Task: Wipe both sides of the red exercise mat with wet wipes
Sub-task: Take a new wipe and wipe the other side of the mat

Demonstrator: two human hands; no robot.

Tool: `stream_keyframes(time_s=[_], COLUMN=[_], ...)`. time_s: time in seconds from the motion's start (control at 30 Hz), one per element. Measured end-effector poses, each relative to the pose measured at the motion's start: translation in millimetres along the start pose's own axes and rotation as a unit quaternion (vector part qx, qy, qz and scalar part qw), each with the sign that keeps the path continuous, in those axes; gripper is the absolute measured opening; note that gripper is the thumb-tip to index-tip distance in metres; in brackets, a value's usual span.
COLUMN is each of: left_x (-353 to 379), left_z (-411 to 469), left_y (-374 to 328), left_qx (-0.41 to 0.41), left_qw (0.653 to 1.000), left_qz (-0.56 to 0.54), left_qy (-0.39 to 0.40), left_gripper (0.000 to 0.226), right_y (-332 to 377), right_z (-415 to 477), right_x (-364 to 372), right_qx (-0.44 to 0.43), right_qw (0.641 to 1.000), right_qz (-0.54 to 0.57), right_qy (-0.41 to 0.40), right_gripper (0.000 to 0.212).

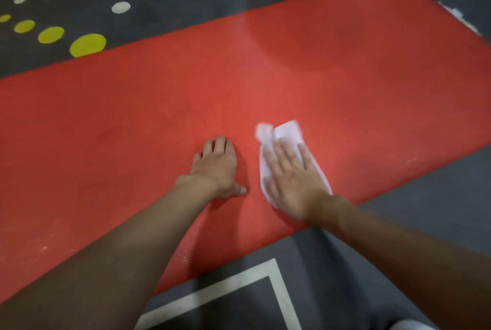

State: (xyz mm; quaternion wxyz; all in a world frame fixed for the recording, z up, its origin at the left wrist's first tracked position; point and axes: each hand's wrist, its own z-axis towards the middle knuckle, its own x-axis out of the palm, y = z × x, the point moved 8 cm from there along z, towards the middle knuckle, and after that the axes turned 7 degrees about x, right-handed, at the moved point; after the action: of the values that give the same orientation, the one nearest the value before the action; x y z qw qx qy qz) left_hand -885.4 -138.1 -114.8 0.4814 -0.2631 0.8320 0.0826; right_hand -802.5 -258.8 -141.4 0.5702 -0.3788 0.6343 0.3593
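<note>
Yellow dots [87, 44] mark the dark floor [425, 223] beyond the far-left stretch of the red exercise mat [345, 64], which lies unrolled and flat, running from the left edge of view to a ragged end at the far right. It looks thin, soft and light, likely to ripple or creep under a rub, so it wants bracing beside each stroke. To flip it, the near long edge or an end corner seems the best hold. The left hand [216, 167] rests palm-down near the mat's near edge, fingers laid straight, thumb out to the side, arm reaching forward as a prop. Just to its right the right hand [292, 178] lies flat with spread fingers, pressing a white wet wipe [284, 130] onto the mat. The wipe is limp and damp, prone to bunching, and its crumpled front pokes out past the fingertips. The blur there suggests a stroke under way.
</note>
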Motion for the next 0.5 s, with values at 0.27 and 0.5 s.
stream_keyframes(time_s=[0.27,0.5], left_x=[16,6], left_z=[-15,-18], left_y=[21,35], left_qx=[-0.072,-0.055], left_qw=[0.994,0.996], left_qz=[-0.052,-0.047], left_qy=[0.067,0.048], left_gripper=[0.131,0.127], right_y=[-33,-19], right_z=[-24,-35], right_x=[-1,0], right_qx=[0.09,-0.067], right_qw=[0.995,0.997], right_qz=[-0.029,-0.045], right_qy=[-0.028,-0.018], right_gripper=[0.066,0.059])
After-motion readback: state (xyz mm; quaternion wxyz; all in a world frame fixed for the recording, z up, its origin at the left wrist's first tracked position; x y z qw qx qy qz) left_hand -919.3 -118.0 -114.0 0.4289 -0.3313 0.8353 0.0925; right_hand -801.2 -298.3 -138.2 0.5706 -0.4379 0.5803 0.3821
